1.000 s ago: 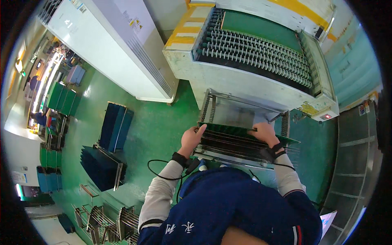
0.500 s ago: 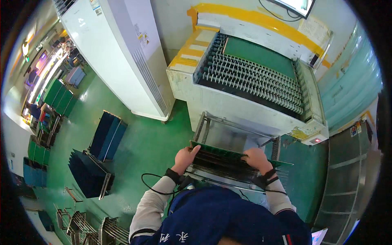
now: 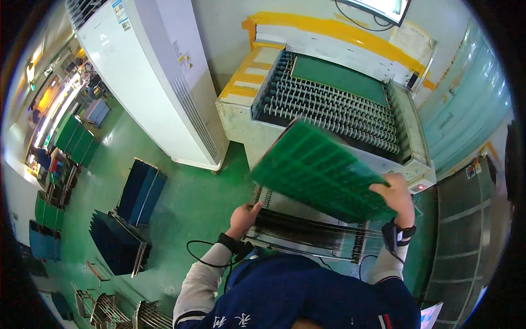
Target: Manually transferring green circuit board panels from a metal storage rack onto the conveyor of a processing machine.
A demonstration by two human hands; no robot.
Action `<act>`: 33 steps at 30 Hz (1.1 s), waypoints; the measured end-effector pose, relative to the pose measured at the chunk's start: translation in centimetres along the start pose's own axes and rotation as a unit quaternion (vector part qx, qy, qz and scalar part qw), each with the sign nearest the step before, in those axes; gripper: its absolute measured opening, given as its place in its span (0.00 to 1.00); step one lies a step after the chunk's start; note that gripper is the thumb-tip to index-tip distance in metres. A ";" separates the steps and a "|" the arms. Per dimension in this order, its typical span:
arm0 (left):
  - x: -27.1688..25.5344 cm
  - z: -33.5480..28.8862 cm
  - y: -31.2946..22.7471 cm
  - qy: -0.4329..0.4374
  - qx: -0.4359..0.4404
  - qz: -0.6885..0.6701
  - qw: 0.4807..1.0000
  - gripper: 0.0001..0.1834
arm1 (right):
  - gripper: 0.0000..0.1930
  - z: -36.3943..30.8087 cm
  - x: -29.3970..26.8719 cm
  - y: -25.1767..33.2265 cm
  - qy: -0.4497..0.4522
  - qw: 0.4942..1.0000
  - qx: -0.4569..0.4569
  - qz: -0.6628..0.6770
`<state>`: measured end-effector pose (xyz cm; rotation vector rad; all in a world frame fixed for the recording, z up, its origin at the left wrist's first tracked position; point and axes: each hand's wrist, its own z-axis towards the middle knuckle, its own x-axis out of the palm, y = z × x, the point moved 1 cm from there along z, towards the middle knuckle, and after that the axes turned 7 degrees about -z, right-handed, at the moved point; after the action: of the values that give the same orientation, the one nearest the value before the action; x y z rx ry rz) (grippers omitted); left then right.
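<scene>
Green stacks [image 3: 76, 140]: upright panels on the floor [image 3: 189, 189], far out at 9 o'clock from the green board [image 3: 323, 170].
Dark blue panels [image 3: 115, 241]: one fanned group at 8 o'clock, a second group [image 3: 139, 192] just beside it, nearer 9.
Bare metal frames [image 3: 120, 312]: low at 8 o'clock, cut by the lower edge of the view.
White tall unit [image 3: 148, 77]: on the floor at 10 o'clock, vents facing the machine [image 3: 235, 118].
Left hand [image 3: 244, 221]: at 8 o'clock, fingers curled and thumb extended, at the left end of the metal rack [image 3: 358, 244]; whether it grips anything, I cannot tell.
Dark boards [image 3: 296, 223]: packed in the rack, at 6 o'clock.
Green board: raised above the rack and tilted, blurred, its upper left corner in front of the machine.
Rollers [image 3: 329, 107]: in the machine at 12 o'clock, with a green panel [image 3: 339, 79] at their far side.
Right hand [image 3: 395, 200]: at 4 o'clock, closed on the green board's right end.
Clear curtain [image 3: 466, 93]: hanging at 2 o'clock.
Grey ribbed panel [image 3: 463, 230]: at 4 o'clock, beyond the right hand.
</scene>
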<state>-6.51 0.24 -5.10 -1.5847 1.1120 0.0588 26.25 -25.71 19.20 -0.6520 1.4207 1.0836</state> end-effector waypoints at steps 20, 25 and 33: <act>0.5 -0.1 0.4 -0.001 0.002 0.028 1.000 0.43 | 0.14 6.7 16.6 -7.6 -0.111 0.510 0.191 0.831; 0.1 -0.4 0.2 0.004 -0.006 0.036 0.999 0.44 | 0.08 8.4 18.9 -6.4 -0.093 0.482 0.223 0.842; 0.3 -0.1 0.5 0.012 -0.008 0.015 1.000 0.45 | 0.09 10.4 21.5 -7.6 -0.064 0.467 0.256 0.844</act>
<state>-6.71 0.05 -5.63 -1.5874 1.1555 0.0690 33.93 -15.30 -2.25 1.7758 1.8988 1.7985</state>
